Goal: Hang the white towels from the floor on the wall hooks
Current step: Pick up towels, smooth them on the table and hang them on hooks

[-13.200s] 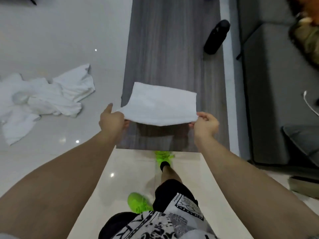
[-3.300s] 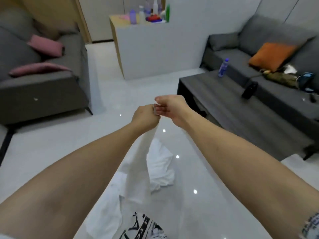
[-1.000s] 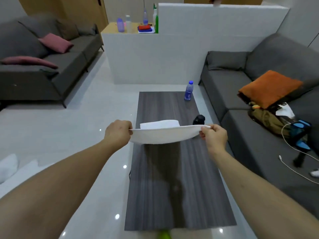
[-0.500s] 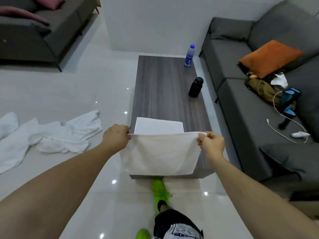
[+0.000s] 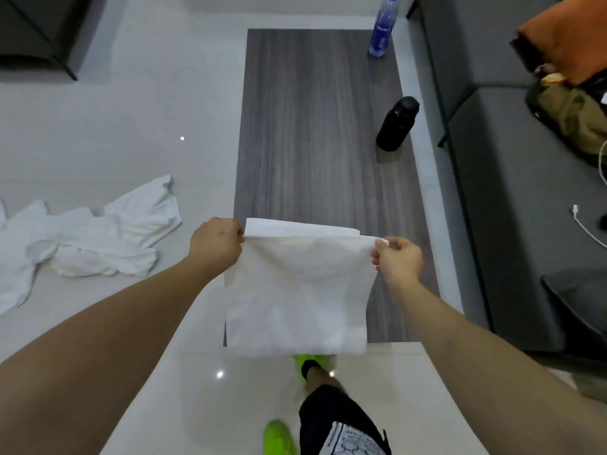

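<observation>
While both hands pinch its level top edge, towel (image 5: 295, 290) hangs.

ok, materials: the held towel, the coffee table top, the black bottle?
Held towel: soft white woven cloth, matte; it hangs limp and creases between the left hand and right hand.
Coffee table: grey wood-grain, likely laminate or veneer; straight streaks, low sheen.
Black bottle: matte, metal or plastic; cannot tell.
</observation>
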The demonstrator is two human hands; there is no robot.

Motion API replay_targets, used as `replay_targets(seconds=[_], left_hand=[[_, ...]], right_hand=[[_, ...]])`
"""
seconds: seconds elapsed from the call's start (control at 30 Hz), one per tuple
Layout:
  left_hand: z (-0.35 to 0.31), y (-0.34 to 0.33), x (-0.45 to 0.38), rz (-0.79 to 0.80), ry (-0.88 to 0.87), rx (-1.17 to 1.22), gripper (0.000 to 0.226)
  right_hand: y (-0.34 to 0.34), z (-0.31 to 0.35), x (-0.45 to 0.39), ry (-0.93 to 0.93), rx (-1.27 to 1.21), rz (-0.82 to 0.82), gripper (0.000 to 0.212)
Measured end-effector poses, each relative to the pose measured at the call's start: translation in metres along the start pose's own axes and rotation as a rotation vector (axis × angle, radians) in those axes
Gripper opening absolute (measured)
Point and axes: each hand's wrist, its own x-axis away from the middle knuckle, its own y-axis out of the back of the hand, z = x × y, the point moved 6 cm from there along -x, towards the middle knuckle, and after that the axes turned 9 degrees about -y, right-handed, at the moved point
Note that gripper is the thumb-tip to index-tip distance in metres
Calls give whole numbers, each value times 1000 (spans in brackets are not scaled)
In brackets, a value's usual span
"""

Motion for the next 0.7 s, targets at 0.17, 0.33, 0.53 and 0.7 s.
replay_targets(seconds=[0.17,0.33,0.53,0.7], left_hand=[[4,-51,-54,77,102,83,25],[24,-145,-2,340,276,165,31],[40,-223,100,551,514,247,35],[45,-276,167,443,1330,959,39]], right_hand=[[-43,-31,-68,-164,1,24,24],[-39,-134,-75,-422,215,76,13],[-15,-244,-36,-656,429,53,16],[-28,-288,-16,-916,37,132,28]])
